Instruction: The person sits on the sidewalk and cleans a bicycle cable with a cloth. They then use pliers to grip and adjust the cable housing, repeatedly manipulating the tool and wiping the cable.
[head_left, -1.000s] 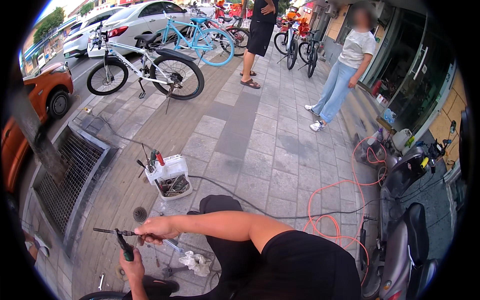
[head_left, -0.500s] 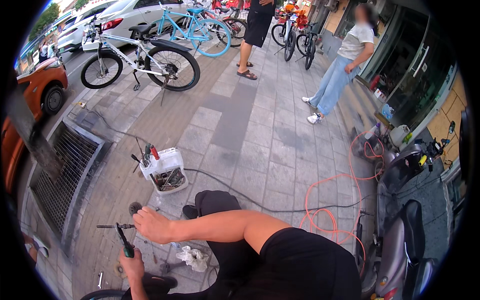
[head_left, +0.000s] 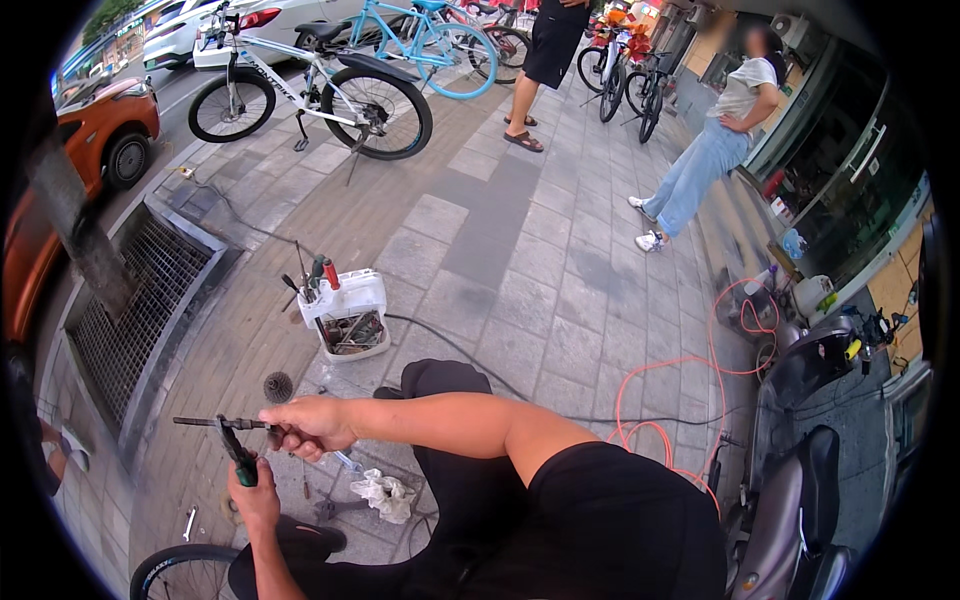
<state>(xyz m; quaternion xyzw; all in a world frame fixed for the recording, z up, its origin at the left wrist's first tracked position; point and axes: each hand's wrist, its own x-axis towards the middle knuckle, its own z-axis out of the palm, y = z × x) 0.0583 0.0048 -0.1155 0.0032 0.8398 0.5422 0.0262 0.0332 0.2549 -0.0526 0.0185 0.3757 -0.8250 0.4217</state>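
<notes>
My left hand is closed round the green handles of a pair of pliers. The plier jaws sit across a thin dark metal rod, threaded-looking like a wheel axle, held level. At the rod's right end, my right hand pinches it with thumb and fingers, which hide that end. Just beyond the right hand, a round toothed bicycle sprocket cluster lies on the paving. Below my right forearm are a crumpled whitish rag and a few tools, partly hidden.
A white tool box full of tools stands ahead. A small wrench and a bicycle wheel are at lower left. A black cable and orange hose cross the paving. Scooters line the right; two people stand farther off.
The view has shifted, so the surroundings sit farther right. My right hand has turned at the rod's end, showing its fingers and uncovering more of the sprocket cluster. The left hand keeps the pliers.
</notes>
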